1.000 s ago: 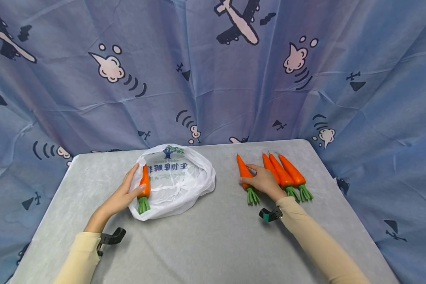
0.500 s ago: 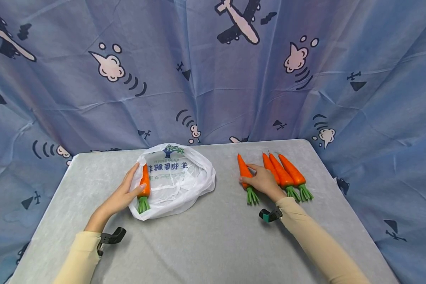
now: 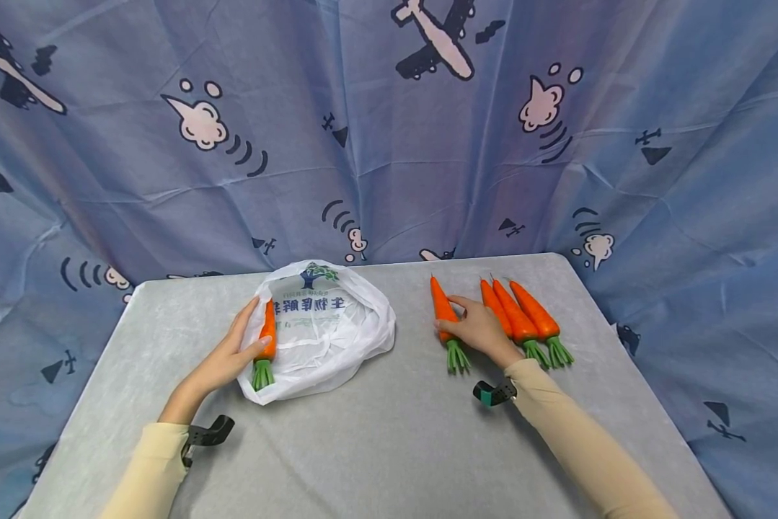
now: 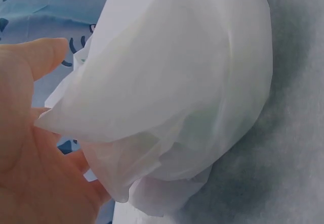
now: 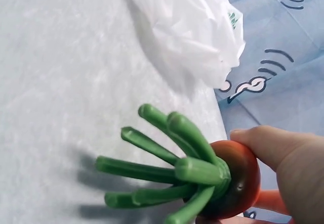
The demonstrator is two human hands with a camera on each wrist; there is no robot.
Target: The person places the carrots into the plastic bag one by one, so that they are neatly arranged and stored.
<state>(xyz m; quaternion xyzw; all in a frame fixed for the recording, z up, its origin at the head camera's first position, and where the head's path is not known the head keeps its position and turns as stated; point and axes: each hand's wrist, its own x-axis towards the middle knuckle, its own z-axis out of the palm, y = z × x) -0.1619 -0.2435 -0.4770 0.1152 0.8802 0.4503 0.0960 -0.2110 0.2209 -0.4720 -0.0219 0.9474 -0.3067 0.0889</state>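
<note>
My right hand grips a carrot between thumb and fingers, its pointed end facing away from me. In the right wrist view, the carrot's green stalks stick out toward the camera and cast a shadow on the table. At the left lies a white plastic bag, its mouth facing up. Another carrot rests inside the bag's left edge. My left hand is at that edge with fingers extended. The left wrist view shows its thumb spread away from the fingers, which touch the bag's plastic.
Three more carrots lie side by side just right of my right hand. A grey cloth covers the table. Behind its far edge hangs a blue curtain printed with planes. Both wrists wear a black camera band.
The carrot in my right hand has shifted slightly left and turned a little. My left hand and the bag's edge have moved slightly right. The other carrots lie as before.
</note>
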